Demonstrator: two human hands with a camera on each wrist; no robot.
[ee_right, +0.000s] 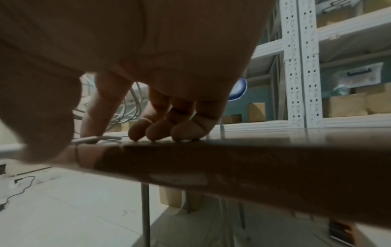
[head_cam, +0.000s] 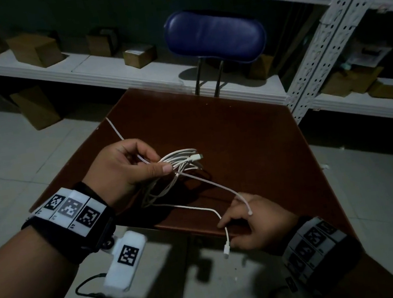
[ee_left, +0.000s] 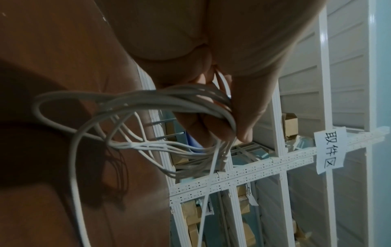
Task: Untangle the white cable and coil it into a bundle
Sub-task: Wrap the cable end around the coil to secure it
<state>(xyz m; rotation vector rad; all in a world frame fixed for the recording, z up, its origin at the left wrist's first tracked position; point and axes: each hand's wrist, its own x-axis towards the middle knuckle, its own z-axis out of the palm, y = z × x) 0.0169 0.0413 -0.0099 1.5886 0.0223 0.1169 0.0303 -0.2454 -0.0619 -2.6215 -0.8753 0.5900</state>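
The white cable (head_cam: 181,160) is gathered in several loose loops above the brown table (head_cam: 238,129). My left hand (head_cam: 156,162) grips those loops between thumb and fingers, which the left wrist view shows on the cable (ee_left: 148,100) with my left hand (ee_left: 230,132) around it. A connector (head_cam: 197,156) sticks out of the bundle. One strand trails to the table's far left edge. My right hand (head_cam: 230,228) rests on the near edge; its index finger presses a strand (ee_right: 99,138) whose plug (head_cam: 225,249) hangs over the edge. Another cable end (head_cam: 250,213) lies across its back.
A blue chair (head_cam: 214,34) stands behind the table. White metal shelving (head_cam: 327,40) with cardboard boxes (head_cam: 35,53) runs along the back and right. Pale floor tiles surround the table, and a black lead (ee_right: 21,183) lies on them at the left.
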